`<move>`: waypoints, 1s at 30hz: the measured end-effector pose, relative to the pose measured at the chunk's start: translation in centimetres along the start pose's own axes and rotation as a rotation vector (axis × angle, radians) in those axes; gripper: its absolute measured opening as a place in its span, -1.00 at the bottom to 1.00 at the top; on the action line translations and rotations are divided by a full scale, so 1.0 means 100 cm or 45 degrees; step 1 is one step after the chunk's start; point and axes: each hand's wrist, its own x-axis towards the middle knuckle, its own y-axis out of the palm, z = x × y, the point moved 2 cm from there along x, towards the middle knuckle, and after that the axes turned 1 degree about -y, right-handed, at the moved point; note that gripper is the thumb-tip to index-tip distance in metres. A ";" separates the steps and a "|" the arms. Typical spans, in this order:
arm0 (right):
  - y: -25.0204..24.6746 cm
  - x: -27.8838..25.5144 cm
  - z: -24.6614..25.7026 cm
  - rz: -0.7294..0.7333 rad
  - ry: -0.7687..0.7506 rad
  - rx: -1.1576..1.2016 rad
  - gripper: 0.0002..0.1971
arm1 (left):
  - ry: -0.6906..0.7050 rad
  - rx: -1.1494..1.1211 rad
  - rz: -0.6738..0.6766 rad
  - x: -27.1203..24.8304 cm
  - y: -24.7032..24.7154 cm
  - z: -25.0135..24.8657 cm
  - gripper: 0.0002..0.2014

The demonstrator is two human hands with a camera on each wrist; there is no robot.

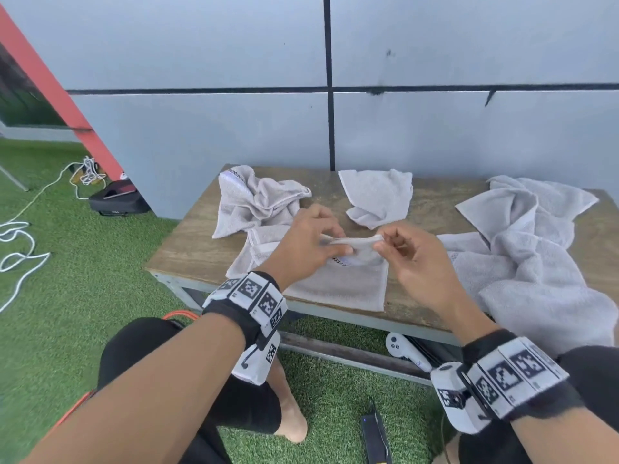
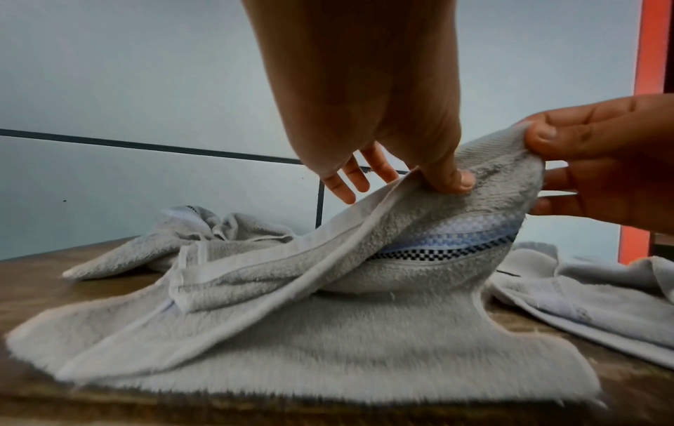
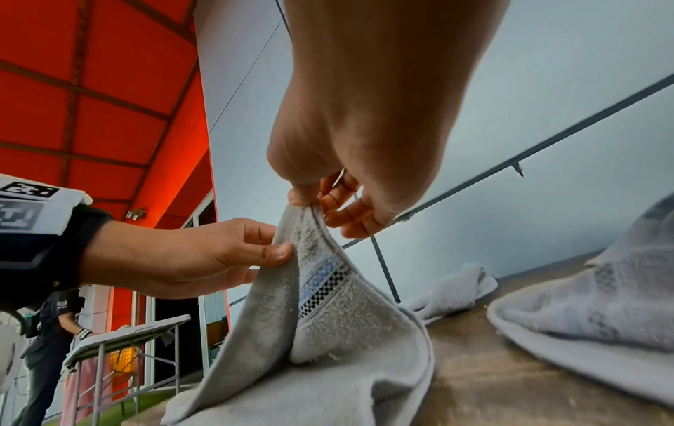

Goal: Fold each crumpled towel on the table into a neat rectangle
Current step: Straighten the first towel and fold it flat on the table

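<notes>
A grey towel (image 1: 338, 289) with a blue and checkered band lies at the front middle of the wooden table (image 1: 187, 256). Its far edge is lifted off the table. My left hand (image 1: 340, 244) pinches that raised edge between thumb and fingers, and my right hand (image 1: 380, 244) pinches the same edge just to the right. In the left wrist view the left thumb (image 2: 452, 178) presses on the towel (image 2: 291, 331) while my right hand (image 2: 536, 138) grips its corner. The right wrist view shows the towel (image 3: 339, 331) hanging in a peak from my right hand (image 3: 310, 203), with my left hand (image 3: 280, 245) pinching below.
Three more grey towels lie crumpled on the table: one at the back left (image 1: 254, 202), one at the back middle (image 1: 378, 195), a big heap on the right (image 1: 536, 256). A white controller (image 1: 402, 349) sits under the table. White cables (image 1: 20, 242) trail over the grass.
</notes>
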 end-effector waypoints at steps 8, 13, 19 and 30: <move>-0.018 0.016 0.018 -0.103 0.010 0.002 -0.92 | 0.001 -0.138 0.134 -0.001 -0.028 -0.016 -0.73; -0.017 0.021 0.030 -0.070 -0.017 -0.004 -0.91 | 0.002 -0.230 0.110 -0.006 -0.028 -0.025 -0.81; -0.009 0.032 0.046 -0.036 -0.066 -0.098 -0.94 | 0.013 -0.353 -0.006 -0.007 -0.021 -0.034 -0.81; 0.003 0.044 0.060 -0.054 -0.045 -0.193 -0.90 | 0.206 -0.227 -0.313 -0.016 -0.016 -0.031 -0.84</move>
